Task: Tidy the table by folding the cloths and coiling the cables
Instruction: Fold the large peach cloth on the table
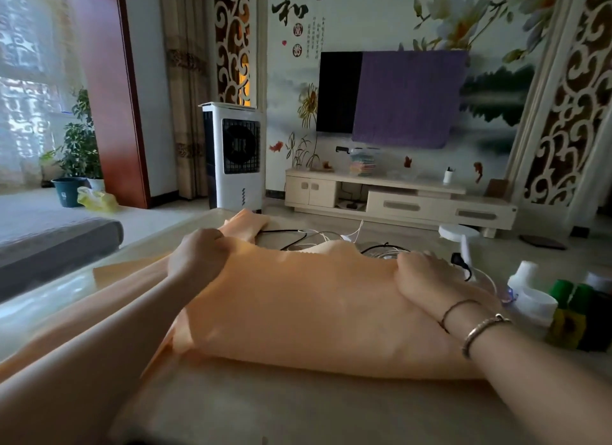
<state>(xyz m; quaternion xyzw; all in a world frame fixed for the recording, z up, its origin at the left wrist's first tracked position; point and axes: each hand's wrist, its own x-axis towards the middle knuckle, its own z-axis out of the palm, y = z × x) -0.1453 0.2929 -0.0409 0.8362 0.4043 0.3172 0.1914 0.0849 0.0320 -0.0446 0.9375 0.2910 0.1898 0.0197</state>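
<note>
Both hands grasp the peach cloth: left hand bunching its far-left edge, right hand clutching its far-right edge. Its long axis runs left-right across the table. Tangled cables lie just beyond; bottles crowd the right.

Plain peach cloth, black and white cables, green bottle caps

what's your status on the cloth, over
Left hand grips orange cloth at far left edge; right hand grips its right edge. Cables uncoiled behind the cloth. Bottles close at right.
</note>
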